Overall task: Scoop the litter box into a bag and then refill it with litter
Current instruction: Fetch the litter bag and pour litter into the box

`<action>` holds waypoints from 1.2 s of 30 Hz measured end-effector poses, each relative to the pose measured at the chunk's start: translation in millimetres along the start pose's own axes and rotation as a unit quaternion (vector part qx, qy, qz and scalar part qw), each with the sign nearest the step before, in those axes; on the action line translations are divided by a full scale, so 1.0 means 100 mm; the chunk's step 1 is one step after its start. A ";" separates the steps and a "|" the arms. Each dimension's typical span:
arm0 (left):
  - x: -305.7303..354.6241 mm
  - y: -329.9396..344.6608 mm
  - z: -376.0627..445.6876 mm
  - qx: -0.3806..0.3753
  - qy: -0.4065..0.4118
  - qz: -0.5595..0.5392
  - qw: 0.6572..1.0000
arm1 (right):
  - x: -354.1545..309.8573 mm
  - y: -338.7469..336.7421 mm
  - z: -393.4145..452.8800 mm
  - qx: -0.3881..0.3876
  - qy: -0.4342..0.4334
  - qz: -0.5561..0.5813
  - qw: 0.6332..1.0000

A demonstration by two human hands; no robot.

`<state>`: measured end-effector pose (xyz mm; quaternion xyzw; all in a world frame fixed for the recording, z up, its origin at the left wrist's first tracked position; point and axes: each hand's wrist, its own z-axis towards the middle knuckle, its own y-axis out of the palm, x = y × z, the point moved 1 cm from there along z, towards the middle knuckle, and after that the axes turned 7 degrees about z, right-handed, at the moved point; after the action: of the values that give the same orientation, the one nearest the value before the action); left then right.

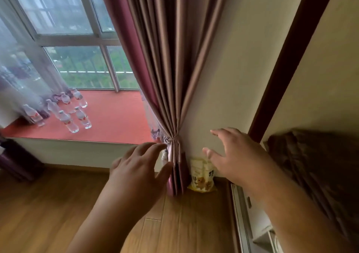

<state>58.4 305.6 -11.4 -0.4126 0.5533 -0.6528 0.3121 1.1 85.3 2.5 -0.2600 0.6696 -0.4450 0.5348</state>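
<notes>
A yellow and white bag [201, 177] with an animal picture stands upright on the wooden floor, against the wall in the corner beside the tied curtain. My right hand [235, 157] hovers just above and right of the bag, fingers spread, holding nothing; its thumb overlaps the bag's top. My left hand [139, 167] is stretched out left of the curtain's hem, fingers apart and empty. No litter box or scoop is visible.
A tied mauve curtain [172, 78] hangs down to the floor between my hands. A red window ledge [116, 116] carries several plastic water bottles [68, 120]. A dark door frame [287, 68] and a metal sliding track [240, 219] lie at the right, with a blurred dark shape [314, 165] beyond.
</notes>
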 end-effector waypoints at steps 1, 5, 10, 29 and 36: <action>0.03 0.04 0.15 -0.003 0.004 -0.002 1.000 | 0.06 -0.02 0.11 0.001 0.004 -0.001 1.000; 0.13 0.23 0.83 -0.007 0.042 -0.015 0.999 | 0.32 -0.09 0.59 0.016 0.045 -0.001 0.999; 0.27 0.44 1.80 -0.014 0.098 -0.049 0.994 | 0.61 -0.16 1.16 0.044 0.114 -0.023 0.992; 0.52 1.27 4.04 -0.118 0.144 -0.024 0.982 | 1.50 0.13 3.02 0.009 0.177 0.004 0.984; 0.51 1.63 4.27 -0.133 0.071 -0.031 0.988 | 1.87 0.30 3.60 -0.066 0.132 0.011 0.989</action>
<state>404.3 31.2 -140.8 -0.4204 0.6426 -0.6105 0.1941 291.0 -168.8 -125.3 -0.2262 0.7649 -0.4244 0.4286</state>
